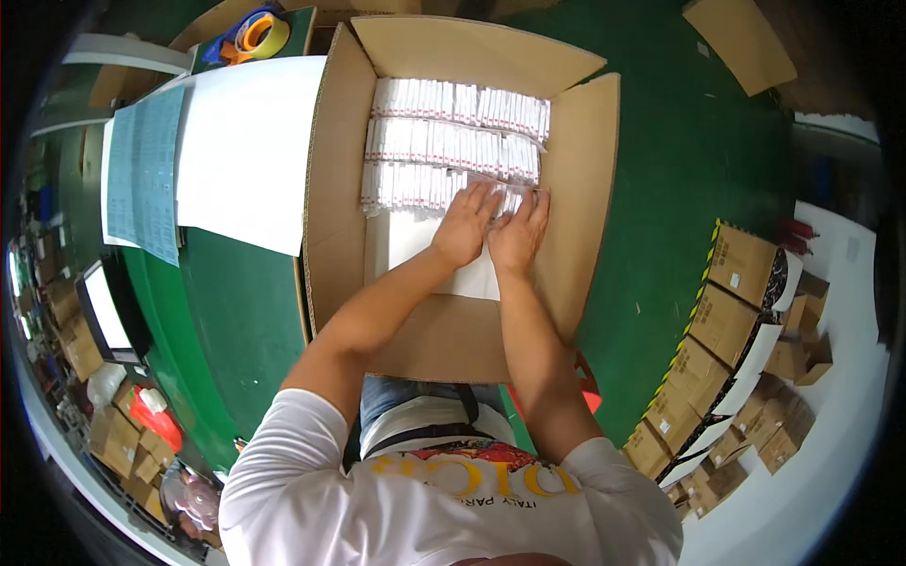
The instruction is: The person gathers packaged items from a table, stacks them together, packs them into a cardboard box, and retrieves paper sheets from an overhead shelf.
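A large open cardboard box (335,189) stands in front of me with its flaps up. Inside, slim white packets (429,140) with small red marks stand on edge in three rows across its far part. At the right end of the nearest row, my left hand (462,228) and my right hand (517,236) are side by side, fingers curled over a bunch of clear-wrapped white packets (508,198). The fingertips are partly hidden among the packets. White sheet material (406,241) shows on the box bottom nearer to me.
Left of the box are a large white sheet (250,151) and a blue-green printed sheet (143,174). Rolls of tape (262,36) sit at the far left. Stacked cartons (722,321) stand along yellow-black tape at right. A red plastic object (585,382) is near the box's near right corner.
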Action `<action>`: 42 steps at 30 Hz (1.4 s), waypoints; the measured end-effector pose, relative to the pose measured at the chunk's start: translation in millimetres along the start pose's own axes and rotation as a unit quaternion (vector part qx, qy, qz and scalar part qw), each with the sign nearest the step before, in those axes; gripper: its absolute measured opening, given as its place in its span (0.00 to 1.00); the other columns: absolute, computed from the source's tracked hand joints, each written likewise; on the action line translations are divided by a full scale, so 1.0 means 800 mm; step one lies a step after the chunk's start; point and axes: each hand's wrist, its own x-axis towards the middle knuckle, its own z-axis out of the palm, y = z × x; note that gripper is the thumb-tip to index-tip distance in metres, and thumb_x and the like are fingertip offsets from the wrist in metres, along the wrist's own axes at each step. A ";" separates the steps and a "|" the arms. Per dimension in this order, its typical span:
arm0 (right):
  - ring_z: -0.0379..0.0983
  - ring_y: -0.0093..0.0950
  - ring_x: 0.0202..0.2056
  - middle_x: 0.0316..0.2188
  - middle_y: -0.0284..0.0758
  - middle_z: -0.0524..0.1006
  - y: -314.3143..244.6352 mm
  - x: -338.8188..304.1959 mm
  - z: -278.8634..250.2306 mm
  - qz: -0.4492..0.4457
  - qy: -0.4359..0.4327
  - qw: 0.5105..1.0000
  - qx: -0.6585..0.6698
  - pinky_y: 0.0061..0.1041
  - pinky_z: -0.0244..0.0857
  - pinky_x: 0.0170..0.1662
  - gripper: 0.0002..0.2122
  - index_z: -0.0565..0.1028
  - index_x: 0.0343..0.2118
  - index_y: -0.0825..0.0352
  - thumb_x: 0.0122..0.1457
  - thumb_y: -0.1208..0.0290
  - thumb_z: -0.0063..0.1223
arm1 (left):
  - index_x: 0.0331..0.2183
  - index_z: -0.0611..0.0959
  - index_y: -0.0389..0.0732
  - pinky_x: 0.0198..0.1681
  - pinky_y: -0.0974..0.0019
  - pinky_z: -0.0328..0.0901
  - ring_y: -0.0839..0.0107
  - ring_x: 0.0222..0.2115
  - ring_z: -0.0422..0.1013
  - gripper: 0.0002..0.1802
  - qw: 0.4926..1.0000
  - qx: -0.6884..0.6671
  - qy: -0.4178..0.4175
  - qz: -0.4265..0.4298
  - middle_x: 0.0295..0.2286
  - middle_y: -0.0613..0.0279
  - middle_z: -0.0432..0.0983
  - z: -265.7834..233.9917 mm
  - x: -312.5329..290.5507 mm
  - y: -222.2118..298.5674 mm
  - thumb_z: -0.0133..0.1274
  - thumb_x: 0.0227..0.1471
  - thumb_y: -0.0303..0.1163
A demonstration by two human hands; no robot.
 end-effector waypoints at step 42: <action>0.70 0.37 0.36 0.35 0.42 0.76 0.107 -0.029 0.108 -0.044 -0.501 0.859 0.097 0.33 0.61 0.38 0.20 0.77 0.44 0.69 0.60 0.57 0.46 | 0.53 0.75 0.39 0.56 0.57 0.63 0.53 0.51 0.69 0.27 0.947 -0.214 0.085 -0.223 0.49 0.49 0.73 -0.251 -0.168 0.166 0.56 0.53 0.39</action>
